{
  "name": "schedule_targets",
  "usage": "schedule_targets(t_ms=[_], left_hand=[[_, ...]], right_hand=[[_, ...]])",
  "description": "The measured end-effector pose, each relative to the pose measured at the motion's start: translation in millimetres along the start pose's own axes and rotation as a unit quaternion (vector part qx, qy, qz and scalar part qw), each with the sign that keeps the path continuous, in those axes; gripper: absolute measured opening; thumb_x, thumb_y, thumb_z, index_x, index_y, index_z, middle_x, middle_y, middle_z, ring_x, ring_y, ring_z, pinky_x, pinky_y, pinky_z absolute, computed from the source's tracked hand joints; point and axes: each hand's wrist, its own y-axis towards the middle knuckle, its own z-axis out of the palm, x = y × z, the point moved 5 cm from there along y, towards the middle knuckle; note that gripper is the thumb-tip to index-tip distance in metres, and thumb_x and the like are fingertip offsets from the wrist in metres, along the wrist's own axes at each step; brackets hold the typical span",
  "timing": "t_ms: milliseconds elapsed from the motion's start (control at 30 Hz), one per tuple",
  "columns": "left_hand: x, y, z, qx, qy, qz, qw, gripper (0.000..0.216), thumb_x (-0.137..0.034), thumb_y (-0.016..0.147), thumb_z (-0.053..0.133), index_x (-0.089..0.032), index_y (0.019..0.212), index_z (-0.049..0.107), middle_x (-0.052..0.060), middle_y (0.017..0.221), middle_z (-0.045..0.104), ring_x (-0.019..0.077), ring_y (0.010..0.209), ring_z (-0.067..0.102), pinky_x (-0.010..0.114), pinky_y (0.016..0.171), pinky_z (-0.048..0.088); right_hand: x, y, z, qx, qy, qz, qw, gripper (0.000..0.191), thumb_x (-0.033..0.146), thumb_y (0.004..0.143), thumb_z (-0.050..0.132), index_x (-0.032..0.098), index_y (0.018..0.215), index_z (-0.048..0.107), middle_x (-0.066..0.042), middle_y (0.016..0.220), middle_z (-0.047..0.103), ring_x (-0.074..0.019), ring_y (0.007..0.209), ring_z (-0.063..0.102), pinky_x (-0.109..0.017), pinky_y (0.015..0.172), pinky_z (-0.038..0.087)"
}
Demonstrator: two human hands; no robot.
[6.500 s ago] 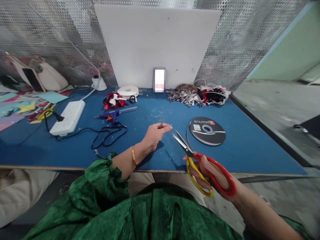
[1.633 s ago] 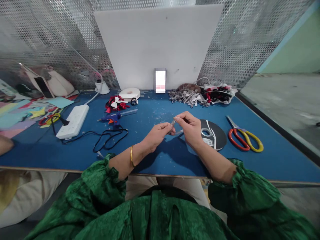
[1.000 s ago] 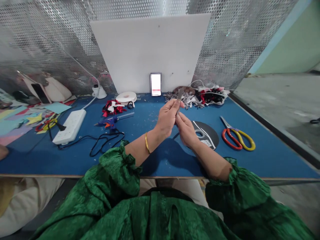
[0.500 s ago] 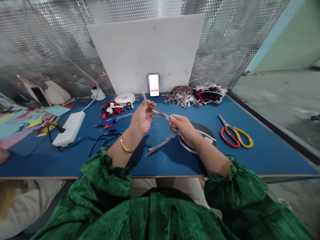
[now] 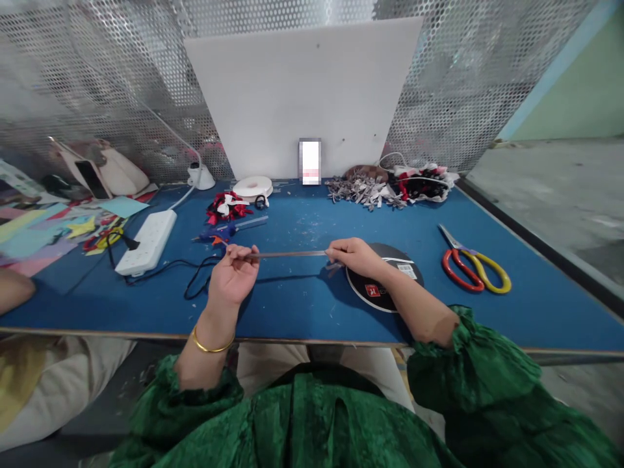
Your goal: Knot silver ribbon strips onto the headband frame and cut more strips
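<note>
A length of grey ribbon (image 5: 287, 254) is stretched taut and level between my two hands, just above the blue table (image 5: 302, 305). My left hand (image 5: 233, 276) pinches its left end, fingers closed. My right hand (image 5: 354, 254) pinches the right end, over the black ribbon spool (image 5: 385, 289) that lies flat on the table. Red and yellow scissors (image 5: 474, 266) lie on the table to the right, apart from both hands.
A blue glue gun (image 5: 221, 231) with a black cord, a white power strip (image 5: 146, 240), a white tape roll (image 5: 252, 186) and piles of grey and red ribbon pieces (image 5: 385, 188) sit further back. A white board (image 5: 302, 91) leans on perforated metal. Another person's arm (image 5: 12, 289) is at the left.
The scissors left my right hand and lie on the table. Both hands took the ribbon, raised it, then pulled apart and lowered, drawing it straight from the spool.
</note>
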Motion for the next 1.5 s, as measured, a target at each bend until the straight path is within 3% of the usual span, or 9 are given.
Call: schedule_targets(t_ms=[133, 300, 433, 567, 700, 933, 1400, 1467, 1500], left_hand=[[-6.3, -2.7, -12.6, 0.001, -0.006, 0.005, 1.0, 0.039, -0.01, 0.098, 0.029, -0.016, 0.065, 0.048, -0.006, 0.05, 0.041, 0.0054, 0.049, 0.05, 0.024, 0.075, 0.052], [2.6, -2.8, -12.1, -0.044, -0.003, 0.018, 0.999, 0.035, -0.013, 0.098, 0.036, -0.017, 0.068, 0.053, -0.007, 0.054, 0.052, 0.0047, 0.054, 0.056, 0.028, 0.087, 0.052], [8.0, -5.3, -13.1, -0.113, 0.024, 0.055, 0.992, 0.026, -0.017, 0.097, 0.043, -0.017, 0.076, 0.059, -0.004, 0.072, 0.068, 0.0076, 0.076, 0.068, 0.031, 0.095, 0.049], [1.1, -10.3, -15.8, -0.111, 0.137, 0.126, 0.976, 0.012, -0.018, 0.092, 0.055, -0.018, 0.083, 0.062, 0.001, 0.094, 0.074, 0.0114, 0.088, 0.069, 0.029, 0.09, 0.049], [-6.4, -15.1, -22.1, -0.123, 0.227, 0.177, 0.95, 0.008, -0.021, 0.089, 0.059, -0.016, 0.085, 0.062, 0.006, 0.098, 0.074, 0.0145, 0.085, 0.07, 0.029, 0.082, 0.051], [-19.4, -21.4, -28.9, -0.146, 0.258, 0.209, 0.932, 0.01, -0.022, 0.089, 0.057, -0.015, 0.085, 0.06, 0.007, 0.094, 0.074, 0.0115, 0.072, 0.068, 0.027, 0.075, 0.052], [-49.5, -19.1, -45.2, -0.185, 0.294, 0.22, 0.912, 0.007, -0.018, 0.088, 0.055, -0.015, 0.082, 0.056, 0.006, 0.087, 0.073, 0.0114, 0.069, 0.067, 0.027, 0.071, 0.054], [-56.7, -26.0, -47.0, -0.203, 0.338, 0.262, 0.881, 0.004, -0.016, 0.085, 0.059, -0.015, 0.088, 0.056, 0.007, 0.094, 0.071, 0.0128, 0.079, 0.067, 0.029, 0.079, 0.053], [-62.1, -33.9, -43.4, -0.213, 0.37, 0.321, 0.845, 0.014, -0.015, 0.081, 0.064, -0.016, 0.094, 0.057, 0.008, 0.102, 0.069, 0.0137, 0.089, 0.066, 0.03, 0.086, 0.051]], right_hand=[[-5.6, 2.2, -2.6, 0.0, -0.02, -0.004, 1.0, 0.033, 0.039, 0.088, 0.048, 0.018, 0.065, 0.059, 0.0, 0.061, 0.061, -0.0132, 0.058, 0.053, -0.024, 0.06, 0.037], [-16.1, 3.2, -10.8, -0.045, -0.083, 0.009, 0.996, 0.031, 0.034, 0.088, 0.048, 0.018, 0.065, 0.061, 0.001, 0.059, 0.059, -0.0128, 0.055, 0.051, -0.025, 0.058, 0.035], [-23.3, 4.3, -14.0, -0.064, -0.094, 0.033, 0.993, 0.031, 0.035, 0.088, 0.048, 0.018, 0.066, 0.061, 0.001, 0.057, 0.057, -0.0129, 0.054, 0.05, -0.025, 0.057, 0.033], [-21.2, 4.4, -15.5, -0.074, -0.108, 0.034, 0.991, 0.03, 0.035, 0.088, 0.048, 0.019, 0.065, 0.061, 0.001, 0.055, 0.055, -0.0138, 0.054, 0.049, -0.026, 0.057, 0.033], [-17.8, 4.3, -18.5, -0.099, -0.144, 0.016, 0.985, 0.026, 0.032, 0.087, 0.05, 0.019, 0.069, 0.064, -0.001, 0.062, 0.06, -0.0153, 0.06, 0.052, -0.026, 0.059, 0.033], [-21.8, 4.4, -27.1, -0.148, -0.178, -0.012, 0.973, 0.021, 0.025, 0.087, 0.051, 0.02, 0.075, 0.067, -0.004, 0.073, 0.065, -0.0176, 0.07, 0.055, -0.026, 0.065, 0.035], [-24.2, 7.0, -30.4, -0.148, -0.193, -0.036, 0.969, 0.022, 0.024, 0.089, 0.051, 0.019, 0.076, 0.068, -0.004, 0.076, 0.063, -0.0174, 0.072, 0.055, -0.026, 0.067, 0.036], [-23.6, 7.0, -29.6, -0.154, -0.204, -0.039, 0.966, 0.023, 0.023, 0.09, 0.05, 0.019, 0.077, 0.068, -0.004, 0.076, 0.062, -0.0171, 0.071, 0.054, -0.026, 0.067, 0.036], [-23.6, 7.2, -29.5, -0.159, -0.208, -0.038, 0.965, 0.023, 0.022, 0.09, 0.049, 0.019, 0.078, 0.069, -0.004, 0.076, 0.062, -0.0171, 0.071, 0.055, -0.026, 0.067, 0.036]])
